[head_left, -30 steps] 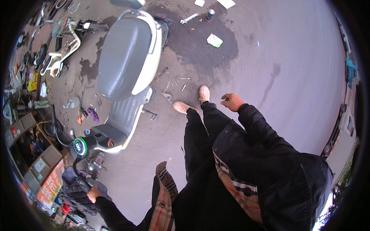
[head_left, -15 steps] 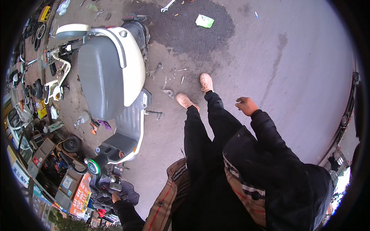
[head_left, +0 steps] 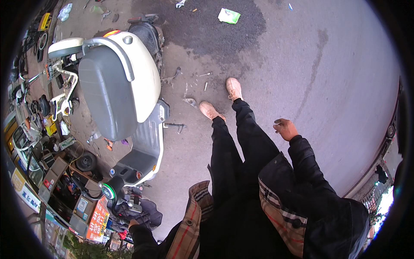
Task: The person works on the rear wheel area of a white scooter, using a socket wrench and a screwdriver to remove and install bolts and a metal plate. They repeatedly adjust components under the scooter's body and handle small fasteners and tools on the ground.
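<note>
A cream-and-grey electric scooter (head_left: 144,82) stands to my left, its front end toward me. My left hand (head_left: 133,223) is at its near handlebar (head_left: 122,219), closed on the grip; the fingers are mostly hidden. Beside that hand hangs a dark quilted cover (head_left: 148,213). The round dash display (head_left: 108,191) glows green at the rim. A side stand (head_left: 176,126) sticks out from the scooter's footboard side. My right hand (head_left: 286,129) hangs in the air, away from the scooter. Its fingers are curled, with a small pale spot at the fingertips too tiny to name.
Small metal parts (head_left: 206,86) lie near my shoes, close to a broken shiny piece (head_left: 189,102). Farther off are a green-white packet (head_left: 229,16) and a wrench (head_left: 180,4) by a wet patch. Tool boxes (head_left: 55,170), a loose wheel (head_left: 86,161) and another small bike (head_left: 64,97) crowd the left.
The scooter's body has tipped to the left, showing more of its cream side and an orange rear light. My left hand stays on the handlebar; my right hand has shifted slightly right and down.
</note>
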Tool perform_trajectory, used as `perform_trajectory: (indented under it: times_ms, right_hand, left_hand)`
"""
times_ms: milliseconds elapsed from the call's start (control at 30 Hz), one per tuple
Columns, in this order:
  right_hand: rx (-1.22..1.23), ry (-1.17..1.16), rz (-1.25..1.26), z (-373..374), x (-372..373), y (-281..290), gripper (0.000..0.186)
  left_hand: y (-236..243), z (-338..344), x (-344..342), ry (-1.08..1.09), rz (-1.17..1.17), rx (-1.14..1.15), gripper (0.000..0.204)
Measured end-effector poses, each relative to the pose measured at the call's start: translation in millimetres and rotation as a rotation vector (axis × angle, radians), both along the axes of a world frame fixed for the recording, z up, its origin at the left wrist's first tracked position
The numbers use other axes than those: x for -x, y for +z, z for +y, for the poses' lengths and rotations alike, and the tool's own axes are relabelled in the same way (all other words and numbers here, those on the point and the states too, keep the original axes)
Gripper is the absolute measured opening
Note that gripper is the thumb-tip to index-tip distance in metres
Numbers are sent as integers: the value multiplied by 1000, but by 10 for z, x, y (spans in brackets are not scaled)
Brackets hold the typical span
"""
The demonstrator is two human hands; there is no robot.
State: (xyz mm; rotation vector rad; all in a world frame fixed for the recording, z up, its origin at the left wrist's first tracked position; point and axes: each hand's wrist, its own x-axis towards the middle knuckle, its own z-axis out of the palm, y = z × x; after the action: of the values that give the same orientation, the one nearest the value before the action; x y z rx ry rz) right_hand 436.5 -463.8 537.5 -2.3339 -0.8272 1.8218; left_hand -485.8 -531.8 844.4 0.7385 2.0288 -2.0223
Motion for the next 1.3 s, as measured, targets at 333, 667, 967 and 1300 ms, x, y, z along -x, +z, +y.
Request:
perform_trajectory:
  times_ms: [333, 667, 967, 1300]
  right_hand:
    - [-40, -1, 35, 149, -14, 2, 40]
    - [-45, 11, 41, 126, 31, 0, 38]
    - [-57, -26, 50, 163, 18, -3, 38]
    - [-35, 4, 40, 252, 64, -5, 36]
  left_hand:
    - [118, 40, -50, 66, -128, -52, 28]
    - [22, -128, 135, 21, 32, -126, 30]
    - [77, -59, 92, 36, -119, -125, 31]
    - [97, -45, -45, 33, 13, -58, 29]
